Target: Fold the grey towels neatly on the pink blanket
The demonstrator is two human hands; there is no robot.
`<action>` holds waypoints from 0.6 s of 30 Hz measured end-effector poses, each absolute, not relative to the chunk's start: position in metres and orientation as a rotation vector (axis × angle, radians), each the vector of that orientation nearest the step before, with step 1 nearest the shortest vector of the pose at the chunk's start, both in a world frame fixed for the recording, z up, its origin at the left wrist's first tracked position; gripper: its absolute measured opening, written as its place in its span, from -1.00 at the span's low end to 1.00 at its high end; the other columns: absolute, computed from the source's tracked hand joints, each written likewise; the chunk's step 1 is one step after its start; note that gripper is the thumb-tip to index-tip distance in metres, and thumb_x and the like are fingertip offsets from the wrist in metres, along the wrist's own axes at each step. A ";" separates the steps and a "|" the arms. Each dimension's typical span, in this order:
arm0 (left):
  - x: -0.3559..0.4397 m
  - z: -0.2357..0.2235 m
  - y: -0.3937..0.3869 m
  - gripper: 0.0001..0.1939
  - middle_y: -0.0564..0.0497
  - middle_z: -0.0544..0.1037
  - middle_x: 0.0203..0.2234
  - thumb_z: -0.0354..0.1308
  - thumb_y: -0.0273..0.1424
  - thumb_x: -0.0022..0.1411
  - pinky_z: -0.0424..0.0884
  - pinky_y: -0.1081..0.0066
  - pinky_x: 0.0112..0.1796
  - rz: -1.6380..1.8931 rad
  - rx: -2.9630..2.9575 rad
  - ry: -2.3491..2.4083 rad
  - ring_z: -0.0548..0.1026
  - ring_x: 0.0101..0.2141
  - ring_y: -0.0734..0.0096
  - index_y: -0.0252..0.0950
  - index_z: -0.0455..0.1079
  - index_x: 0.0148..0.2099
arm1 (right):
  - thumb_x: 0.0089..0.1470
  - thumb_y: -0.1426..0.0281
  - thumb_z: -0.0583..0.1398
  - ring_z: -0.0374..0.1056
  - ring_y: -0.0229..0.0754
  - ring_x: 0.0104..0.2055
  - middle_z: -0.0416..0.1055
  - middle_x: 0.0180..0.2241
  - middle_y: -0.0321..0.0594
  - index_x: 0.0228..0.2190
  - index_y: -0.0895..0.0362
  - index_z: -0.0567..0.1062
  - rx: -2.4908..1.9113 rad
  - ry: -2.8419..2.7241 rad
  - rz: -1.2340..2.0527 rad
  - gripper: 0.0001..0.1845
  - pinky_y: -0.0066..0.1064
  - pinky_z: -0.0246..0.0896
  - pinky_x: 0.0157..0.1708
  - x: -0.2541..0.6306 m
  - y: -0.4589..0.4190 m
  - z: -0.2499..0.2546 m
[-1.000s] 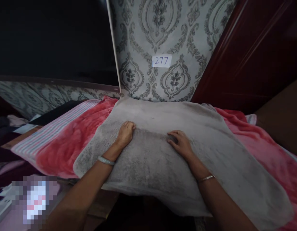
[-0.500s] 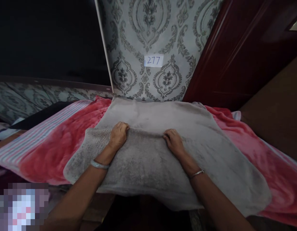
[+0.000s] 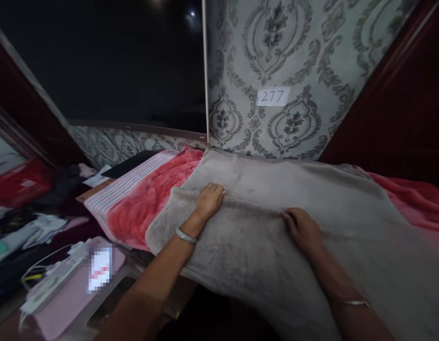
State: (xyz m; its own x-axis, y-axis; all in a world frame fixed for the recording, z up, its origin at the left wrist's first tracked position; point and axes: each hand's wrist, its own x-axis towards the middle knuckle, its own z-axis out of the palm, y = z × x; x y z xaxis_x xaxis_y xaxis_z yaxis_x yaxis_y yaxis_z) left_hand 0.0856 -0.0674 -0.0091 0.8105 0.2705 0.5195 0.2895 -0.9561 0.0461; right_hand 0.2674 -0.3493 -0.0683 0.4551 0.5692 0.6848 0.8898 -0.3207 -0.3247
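Note:
A grey plush blanket (image 3: 237,246) lies spread over a red blanket (image 3: 134,208) with a striped border. Across the grey one runs a ridge of fabric, and both hands grip along it. My left hand (image 3: 209,199) is closed on the ridge toward the left side, a bangle on its wrist. My right hand (image 3: 304,228) pinches the same ridge farther right, thumb and fingers together; a thin bracelet circles that wrist. The red blanket shows on both sides of the grey one.
Behind stands a dark TV screen (image 3: 134,61) beside patterned wallpaper with a paper label (image 3: 272,96) reading 277. At lower left are a white power strip (image 3: 56,279), a pink box-like surface (image 3: 70,303) and piled clothes (image 3: 45,227). A dark red door frame (image 3: 390,104) rises at right.
The view has turned left, so everything sits farther right and more clutter shows at left. Both hands keep their hold on the grey blanket's ridge, which looks much the same.

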 end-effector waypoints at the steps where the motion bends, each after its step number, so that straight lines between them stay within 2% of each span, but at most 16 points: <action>1: 0.084 -0.009 -0.066 -0.72 -0.12 0.55 -0.33 -0.05 -0.31 0.46 0.33 0.27 -0.19 -0.828 -2.957 -0.464 0.47 -0.22 0.19 -0.26 0.45 -0.23 | 0.35 0.02 -0.06 0.42 -0.01 -0.23 0.50 -0.30 -0.08 -0.29 0.07 0.48 -2.016 -1.220 -0.596 -0.51 -0.20 0.33 -0.20 0.268 -0.350 -0.069; 9: 0.068 0.001 -0.055 -0.70 -0.16 0.56 -0.30 -0.08 -0.37 0.43 0.34 0.23 -0.13 -0.902 -2.954 -0.651 0.48 -0.19 0.16 -0.27 0.46 -0.24 | 0.33 -0.02 -0.04 0.43 -0.03 -0.23 0.50 -0.32 -0.11 -0.29 0.08 0.50 -2.008 -1.237 -0.573 -0.49 -0.22 0.34 -0.21 0.267 -0.352 -0.069; 13: 0.043 0.013 -0.019 -0.79 -0.23 0.57 -0.24 0.00 -0.39 0.35 0.32 0.17 -0.08 -1.114 -2.813 -1.049 0.48 -0.13 0.06 -0.29 0.47 -0.21 | 0.32 -0.01 -0.01 0.43 -0.03 -0.23 0.51 -0.31 -0.11 -0.30 0.07 0.50 -1.990 -1.240 -0.560 -0.51 -0.21 0.34 -0.21 0.268 -0.351 -0.070; 16: 0.020 0.011 0.016 -0.88 -0.18 0.56 -0.36 0.17 -0.33 0.22 0.32 0.20 -0.13 -1.391 -2.876 -1.393 0.49 -0.18 0.04 -0.27 0.45 -0.29 | 0.31 -0.02 -0.02 0.43 -0.01 -0.23 0.51 -0.31 -0.09 -0.31 0.06 0.50 -1.986 -1.223 -0.558 -0.51 -0.20 0.34 -0.22 0.268 -0.350 -0.071; 18: 0.008 0.006 0.034 -0.90 -0.08 0.51 -0.50 0.25 -0.34 0.12 0.33 0.26 -0.23 -1.580 -3.038 -1.590 0.49 -0.30 0.12 -0.25 0.43 -0.37 | 0.31 -0.01 -0.02 0.44 0.00 -0.23 0.51 -0.31 -0.09 -0.32 0.05 0.50 -1.998 -1.210 -0.542 -0.51 -0.19 0.34 -0.23 0.269 -0.349 -0.071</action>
